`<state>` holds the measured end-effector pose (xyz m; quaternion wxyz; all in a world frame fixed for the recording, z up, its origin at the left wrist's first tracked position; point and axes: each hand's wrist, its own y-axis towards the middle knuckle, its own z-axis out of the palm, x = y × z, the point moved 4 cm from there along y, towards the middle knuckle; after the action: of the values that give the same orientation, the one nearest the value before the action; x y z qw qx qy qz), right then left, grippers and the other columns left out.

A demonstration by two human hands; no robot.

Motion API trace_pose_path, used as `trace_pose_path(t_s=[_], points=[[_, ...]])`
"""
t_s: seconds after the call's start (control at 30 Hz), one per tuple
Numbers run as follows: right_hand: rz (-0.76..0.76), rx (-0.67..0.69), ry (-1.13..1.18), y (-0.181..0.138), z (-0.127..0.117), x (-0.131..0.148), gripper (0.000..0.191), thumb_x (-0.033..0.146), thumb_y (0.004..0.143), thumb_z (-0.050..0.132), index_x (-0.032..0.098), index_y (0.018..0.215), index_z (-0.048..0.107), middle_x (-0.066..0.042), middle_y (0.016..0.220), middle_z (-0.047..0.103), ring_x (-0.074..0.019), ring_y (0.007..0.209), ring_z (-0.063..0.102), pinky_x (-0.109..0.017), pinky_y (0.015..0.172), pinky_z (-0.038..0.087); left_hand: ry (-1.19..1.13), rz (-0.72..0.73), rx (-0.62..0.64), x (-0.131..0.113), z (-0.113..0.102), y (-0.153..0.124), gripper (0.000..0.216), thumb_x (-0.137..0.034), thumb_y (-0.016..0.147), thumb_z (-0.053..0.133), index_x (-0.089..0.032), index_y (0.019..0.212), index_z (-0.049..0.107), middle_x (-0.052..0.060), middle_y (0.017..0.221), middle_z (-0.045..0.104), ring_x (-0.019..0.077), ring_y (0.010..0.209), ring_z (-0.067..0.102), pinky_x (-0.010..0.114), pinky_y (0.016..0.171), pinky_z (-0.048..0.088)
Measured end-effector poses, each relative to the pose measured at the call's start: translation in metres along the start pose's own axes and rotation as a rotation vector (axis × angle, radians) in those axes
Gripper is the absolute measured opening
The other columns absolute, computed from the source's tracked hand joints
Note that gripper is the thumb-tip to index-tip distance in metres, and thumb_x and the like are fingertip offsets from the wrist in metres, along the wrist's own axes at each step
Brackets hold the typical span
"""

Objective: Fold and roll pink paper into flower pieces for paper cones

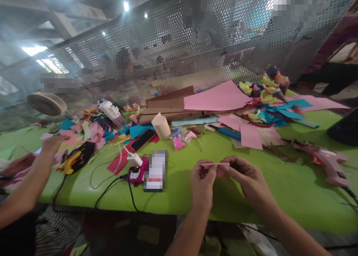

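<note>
Between my two hands is a small strip of pink paper, held level just above the green table. My left hand pinches its left end between thumb and fingers. The right end is pinched by my right hand, with the thumb along the near edge. Fingers behind the strip are partly hidden. To the right lies a pink glue gun with a red light lit. Cut pink paper sheets and a blue-handled cutter lie beyond my hands.
Left of my hands are a phone and a magenta power strip with trailing cables. A co-worker's arm reaches over paper scraps at the left, near a yellow-and-black glue gun. Rolled brown paper lies along the back.
</note>
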<state>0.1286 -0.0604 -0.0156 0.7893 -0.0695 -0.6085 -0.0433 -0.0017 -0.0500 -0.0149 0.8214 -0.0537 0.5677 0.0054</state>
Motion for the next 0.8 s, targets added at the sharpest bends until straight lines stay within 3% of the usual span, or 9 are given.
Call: trace_pose_path(t_s=[0.17,0.4,0.8], points=[[0.001,0.001,0.004,0.0001,0.0002,0.0011,0.036,0.049,0.062,0.084,0.020,0.077,0.070,-0.002,0.070,0.067,-0.0164,0.064,0.060,-0.027,0.060,0.048,-0.016,-0.011,-0.002,-0.0010,0.0013,-0.0008,0.020,-0.033,0.071,0.076,-0.015,0.074,0.069,0.002,0.072,0.069,0.0147,0.069,0.063,0.025,0.069,0.050],[-0.012,0.002,-0.008,0.0004,-0.0010,-0.0007,0.032,0.048,0.068,0.081,0.020,0.077,0.070,-0.002,0.072,0.067,-0.0158,0.064,0.058,-0.026,0.059,0.047,-0.017,0.002,0.010,0.0004,0.0020,-0.0006,0.021,-0.034,0.072,0.076,-0.014,0.076,0.070,0.003,0.073,0.070,0.0151,0.070,0.063,0.026,0.069,0.051],[-0.033,-0.003,-0.019,-0.0005,-0.0009,0.0033,0.034,0.048,0.066,0.082,0.018,0.076,0.072,-0.004,0.071,0.067,-0.0166,0.065,0.058,-0.027,0.060,0.049,-0.013,-0.010,0.018,0.0066,0.0003,0.0017,0.022,-0.035,0.072,0.075,-0.014,0.075,0.069,0.004,0.073,0.070,0.0159,0.069,0.063,0.026,0.068,0.050]])
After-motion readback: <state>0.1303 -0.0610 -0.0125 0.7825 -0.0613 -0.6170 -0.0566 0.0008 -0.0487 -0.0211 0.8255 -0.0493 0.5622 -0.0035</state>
